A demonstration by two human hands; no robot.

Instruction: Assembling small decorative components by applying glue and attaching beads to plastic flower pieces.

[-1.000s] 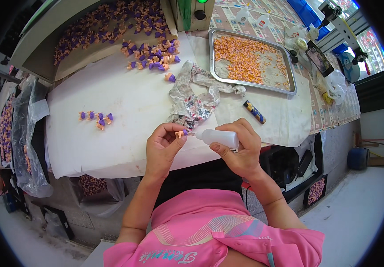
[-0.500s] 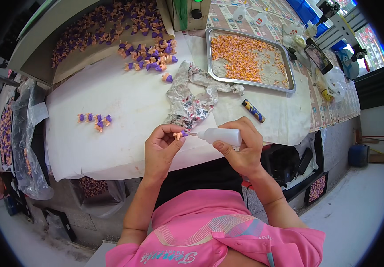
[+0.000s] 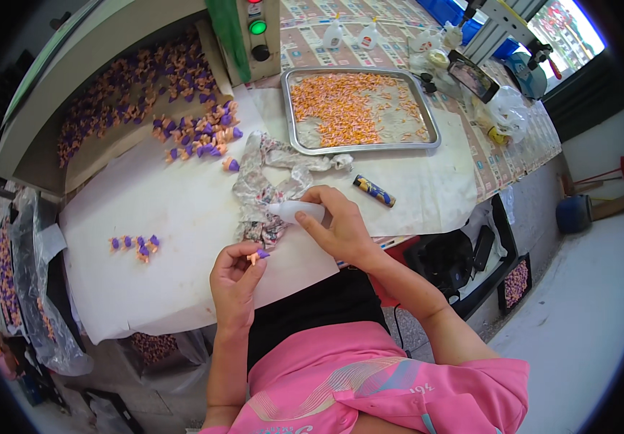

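A small flesh-coloured toy figure with a purple top is pinched between the thumb and fingers of my left hand, above the near edge of the white-covered table. My right hand is wrapped round a white squeeze bottle. The bottle lies nearly level, its nozzle pointing left over a crumpled floral cloth and apart from the figure. Several similar toy figures sit in a small cluster on the table to the left.
A heap of figures spills from a hooded machine at the far left. Beyond the cloth stands a metal tray of small orange and pink pieces. A dark patterned cylinder lies right of the bottle. Small bottles stand at the back.
The bottle in my right hand has drawn away from the figure, moving up and left over the cloth. My left hand still holds the figure. The whole view has shifted.
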